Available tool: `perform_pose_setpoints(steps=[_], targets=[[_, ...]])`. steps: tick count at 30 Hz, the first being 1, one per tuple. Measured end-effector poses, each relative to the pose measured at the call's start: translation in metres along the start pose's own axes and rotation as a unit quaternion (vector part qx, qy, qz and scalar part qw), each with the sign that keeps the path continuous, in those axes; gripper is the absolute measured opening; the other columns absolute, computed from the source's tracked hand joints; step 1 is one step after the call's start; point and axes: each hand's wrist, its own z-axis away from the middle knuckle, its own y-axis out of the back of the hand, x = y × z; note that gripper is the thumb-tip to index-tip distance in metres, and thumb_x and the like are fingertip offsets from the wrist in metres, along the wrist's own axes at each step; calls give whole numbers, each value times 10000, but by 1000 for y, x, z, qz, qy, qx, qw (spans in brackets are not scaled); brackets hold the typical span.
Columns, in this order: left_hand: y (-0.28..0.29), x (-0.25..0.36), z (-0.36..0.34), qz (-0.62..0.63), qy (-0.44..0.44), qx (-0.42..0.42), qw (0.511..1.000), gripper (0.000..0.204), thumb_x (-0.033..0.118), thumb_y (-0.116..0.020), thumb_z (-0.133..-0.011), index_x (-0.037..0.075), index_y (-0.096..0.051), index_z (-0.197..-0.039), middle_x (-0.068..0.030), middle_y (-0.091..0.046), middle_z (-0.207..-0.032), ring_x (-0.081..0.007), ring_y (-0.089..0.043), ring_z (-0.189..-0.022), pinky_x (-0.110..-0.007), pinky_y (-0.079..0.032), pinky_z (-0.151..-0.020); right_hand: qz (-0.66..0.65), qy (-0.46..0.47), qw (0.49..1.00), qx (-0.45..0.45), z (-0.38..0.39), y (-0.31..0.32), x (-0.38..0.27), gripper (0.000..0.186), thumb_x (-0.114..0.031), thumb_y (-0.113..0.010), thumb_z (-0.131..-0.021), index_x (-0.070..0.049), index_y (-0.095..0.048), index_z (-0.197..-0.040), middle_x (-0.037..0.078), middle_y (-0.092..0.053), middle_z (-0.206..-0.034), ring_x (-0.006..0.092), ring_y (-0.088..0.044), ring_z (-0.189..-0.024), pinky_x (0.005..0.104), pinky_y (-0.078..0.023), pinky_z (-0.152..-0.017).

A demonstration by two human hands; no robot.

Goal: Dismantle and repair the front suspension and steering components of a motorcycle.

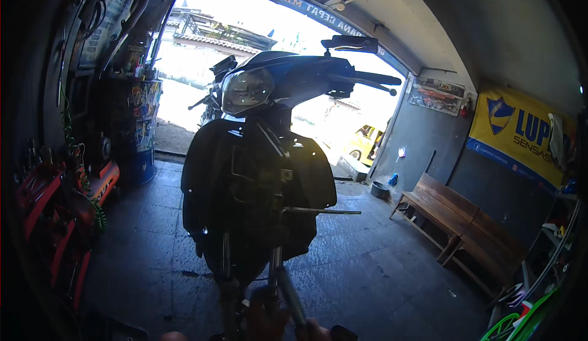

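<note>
Before me stands a dark scooter (205, 182), its headlight (247, 90) and handlebar tilted, the front end in deep shade. Two shiny fork tubes (277, 257) come down below its body, with no wheel visible between them. My left hand (268, 318) is closed at the lower end of the right-hand tube; what lies inside its fingers is too dark to make out. A grey bar-shaped tool (292, 296) slants beside it, and my right hand (315, 330) is wrapped round its lower end at the picture's bottom edge. A thin metal rod (324, 211) juts rightward from the scooter.
Along the right wall are a wooden bench (441, 209), a black basin (380, 189) and a cluttered rack (554, 237). At left stand a red tool stand (46, 203), an orange tank (105, 180), a coiled green hose (98, 212) and a blue drum (142, 164). Daylight enters through the wide doorway.
</note>
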Motion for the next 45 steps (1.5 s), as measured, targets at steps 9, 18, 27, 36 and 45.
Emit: perform_pose_setpoints(steps=[9, 18, 27, 36, 45], targets=[[98, 75, 33, 143, 47, 97, 984, 294, 312, -621, -964, 30, -590, -1045, -116, -592, -674, -256, -589, -538, -343, -500, -525, 48, 243, 961, 123, -196, 68, -36, 231, -133, -634, -921, -15, -664, -1118, 201, -651, -1065, 377, -642, -1017, 451, -508, -891], [292, 46, 48, -516, -33, 356, 779, 436, 301, -703, -929, -27, -584, -1191, -161, -613, -965, -298, -624, -860, -440, -501, -782, 220, 362, 904, -64, -314, 20, -33, 214, -317, -611, -933, -119, -689, -916, 126, -715, -883, 340, -691, -896, 495, -505, -843], [379, -30, 130, -576, 47, 293, 761, 583, 535, -634, -941, -47, -658, -914, -299, -673, -786, -494, -661, -728, -529, -516, -645, 108, 373, 921, -34, -312, 35, -27, 239, -288, -717, -892, -81, -675, -1004, 150, -672, -912, 365, -690, -832, 457, -547, -713], [472, -155, 222, -651, 245, 267, 667, 671, 587, -619, -917, -80, -660, -965, -352, -677, -898, -535, -661, -884, -571, -507, -739, 216, 304, 923, 91, -301, 68, 18, 282, -275, -809, -809, -115, -622, -947, 88, -615, -983, 311, -653, -894, 444, -521, -724], [524, -207, 227, -554, 168, 281, 766, 654, 518, -674, -924, -130, -623, -999, -361, -663, -902, -515, -624, -827, -531, -479, -735, 299, 453, 823, 167, -323, 68, 32, 296, -339, -829, -745, -189, -587, -823, 14, -538, -855, 170, -647, -586, 307, -514, -477]])
